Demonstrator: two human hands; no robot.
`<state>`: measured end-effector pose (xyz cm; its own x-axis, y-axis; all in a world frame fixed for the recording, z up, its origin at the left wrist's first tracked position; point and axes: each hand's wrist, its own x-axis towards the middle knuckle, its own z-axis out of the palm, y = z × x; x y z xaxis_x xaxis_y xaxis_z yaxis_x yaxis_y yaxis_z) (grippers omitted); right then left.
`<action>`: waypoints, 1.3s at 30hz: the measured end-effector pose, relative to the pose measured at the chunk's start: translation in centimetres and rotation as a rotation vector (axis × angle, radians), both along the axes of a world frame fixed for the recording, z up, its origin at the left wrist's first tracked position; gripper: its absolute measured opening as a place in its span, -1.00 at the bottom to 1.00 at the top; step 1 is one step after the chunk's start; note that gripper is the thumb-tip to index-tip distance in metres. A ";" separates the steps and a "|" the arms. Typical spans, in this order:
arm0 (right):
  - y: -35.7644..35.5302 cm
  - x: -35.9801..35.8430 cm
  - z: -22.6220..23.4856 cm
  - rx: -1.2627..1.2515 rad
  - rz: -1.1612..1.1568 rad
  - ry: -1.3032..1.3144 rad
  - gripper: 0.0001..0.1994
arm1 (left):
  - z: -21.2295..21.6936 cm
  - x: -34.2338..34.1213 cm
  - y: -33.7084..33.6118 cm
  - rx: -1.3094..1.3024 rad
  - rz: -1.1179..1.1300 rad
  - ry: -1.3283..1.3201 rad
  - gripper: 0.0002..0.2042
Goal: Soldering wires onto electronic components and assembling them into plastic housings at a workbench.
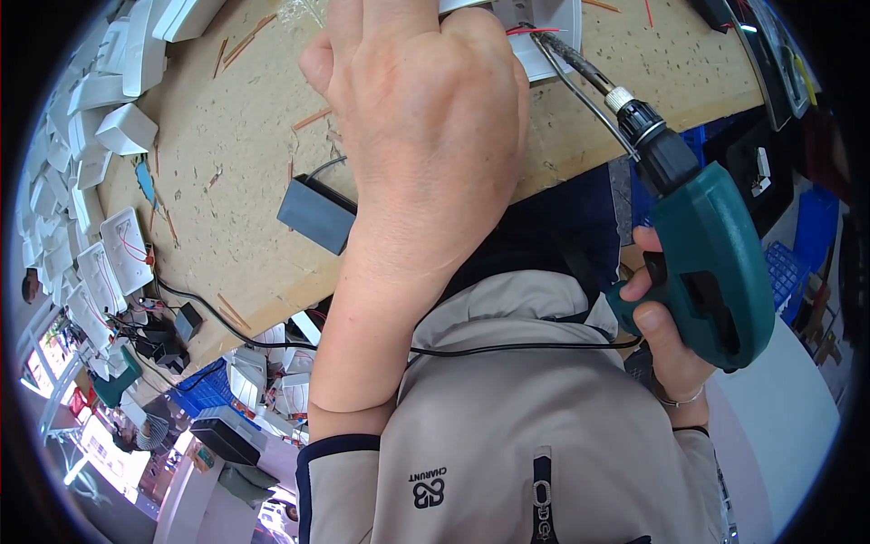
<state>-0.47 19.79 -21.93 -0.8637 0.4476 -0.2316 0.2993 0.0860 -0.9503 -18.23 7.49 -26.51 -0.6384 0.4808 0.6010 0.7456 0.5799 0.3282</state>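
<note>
My right hand point(666, 335) is wrapped round the handle of a green soldering gun point(716, 263), a finger at its black trigger. The gun's metal tip and thin feed tube point up and left, meeting at a red wire point(548, 31) over a white plastic housing point(566, 54). Whether the tip touches the wire, I cannot tell. My left hand point(430, 100) lies back-up across the housing's left side. Its fingers bend away from view and the top edge cuts them off, so what they grip is hidden.
A dark grey box point(317, 213) with a cable sits left of my left wrist. White plastic housings point(127, 131) are heaped along the far left. The gun's black cord point(507, 347) crosses my lap. Brown scraps point(245, 41) litter the worktable point(236, 163). Blue crates point(787, 276) stand at right.
</note>
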 end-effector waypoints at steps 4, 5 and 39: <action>-0.1 -0.1 0.1 -0.003 -0.001 0.017 -0.35 | -0.1 0.1 -0.2 0.002 0.005 0.010 -0.92; -0.1 -0.1 0.1 -0.002 -0.002 0.016 -0.35 | -0.1 0.2 -0.3 0.004 0.004 0.013 -0.92; 0.8 3.8 -0.3 -0.069 -0.075 0.144 -0.35 | 0.8 0.2 -0.1 0.061 0.016 0.174 -0.91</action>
<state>3.33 20.55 -22.24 -0.8551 0.4991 -0.1406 0.1632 0.0017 -0.9866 -18.00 7.42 -25.70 -0.5292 0.4308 0.7310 0.7853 0.5749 0.2296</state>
